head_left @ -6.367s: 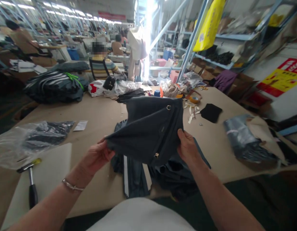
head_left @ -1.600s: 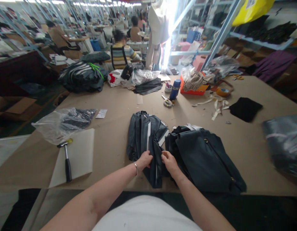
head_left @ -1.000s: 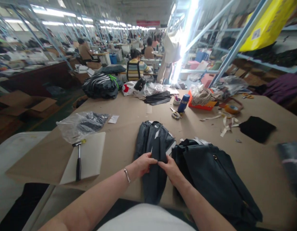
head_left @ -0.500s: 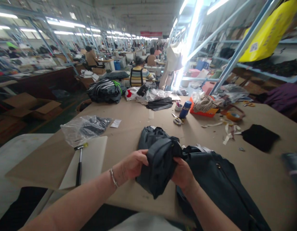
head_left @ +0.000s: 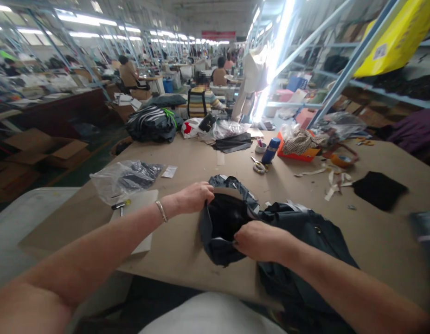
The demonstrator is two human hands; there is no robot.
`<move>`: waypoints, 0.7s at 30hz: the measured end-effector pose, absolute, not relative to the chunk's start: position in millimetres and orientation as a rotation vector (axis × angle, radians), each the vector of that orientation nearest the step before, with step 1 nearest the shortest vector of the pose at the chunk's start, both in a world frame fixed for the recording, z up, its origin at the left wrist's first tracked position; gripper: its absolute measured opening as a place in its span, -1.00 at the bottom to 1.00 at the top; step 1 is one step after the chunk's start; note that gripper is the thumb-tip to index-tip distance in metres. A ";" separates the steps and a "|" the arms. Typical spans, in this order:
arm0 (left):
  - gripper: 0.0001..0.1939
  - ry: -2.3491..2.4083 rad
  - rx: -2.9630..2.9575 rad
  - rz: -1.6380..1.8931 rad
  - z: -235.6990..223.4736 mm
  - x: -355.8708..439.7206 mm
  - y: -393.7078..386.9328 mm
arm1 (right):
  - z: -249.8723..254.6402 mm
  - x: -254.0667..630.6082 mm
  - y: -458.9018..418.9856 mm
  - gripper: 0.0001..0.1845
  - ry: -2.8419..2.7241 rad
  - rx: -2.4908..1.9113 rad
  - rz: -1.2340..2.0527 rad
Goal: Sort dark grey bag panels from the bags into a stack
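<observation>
A dark grey fabric bag (head_left: 221, 222) is held open just above the brown table (head_left: 187, 157). My left hand (head_left: 194, 197) grips the far rim of its mouth, fingers curled over the edge. On the near rim, my right hand (head_left: 256, 239) is closed and pulling toward me. The dark inside of the bag shows between the hands. A second dark bag with a metal stud (head_left: 305, 232) lies flat to the right, touching the first, under my right forearm.
A hammer (head_left: 120, 205) lies on a white board (head_left: 145, 218) beside a clear plastic bag (head_left: 120, 178) at left. Scissors (head_left: 258, 166), a blue bottle (head_left: 272, 149), an orange tray (head_left: 298, 150) and a black cloth patch (head_left: 378, 190) sit farther back. People work at distant tables.
The hands picked a folded dark bag off the stack, lifted it, then pulled its mouth open; the left hand moved to the far rim, the right to the near rim.
</observation>
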State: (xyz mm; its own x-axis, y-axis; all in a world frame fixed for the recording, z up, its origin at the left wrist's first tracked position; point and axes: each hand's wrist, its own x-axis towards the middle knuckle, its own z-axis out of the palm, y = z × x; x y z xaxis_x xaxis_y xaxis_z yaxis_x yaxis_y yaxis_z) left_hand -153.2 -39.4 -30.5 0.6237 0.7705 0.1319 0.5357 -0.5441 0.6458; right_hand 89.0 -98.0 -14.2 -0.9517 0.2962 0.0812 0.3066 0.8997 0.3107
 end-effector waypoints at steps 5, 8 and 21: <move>-0.96 0.972 1.700 0.894 -26.3 -144.8 -36.4 | 49.3 89.7 -60.1 -0.72 -2.775 -0.913 0.921; -0.85 0.761 1.441 0.799 -12.5 -132.6 -35.9 | 45.6 79.9 -45.4 -0.81 -2.619 -0.982 0.873; -0.61 0.761 0.845 0.895 -46.2 -128.0 -36.1 | 5.7 126.4 -43.3 -0.59 -1.960 -1.147 1.696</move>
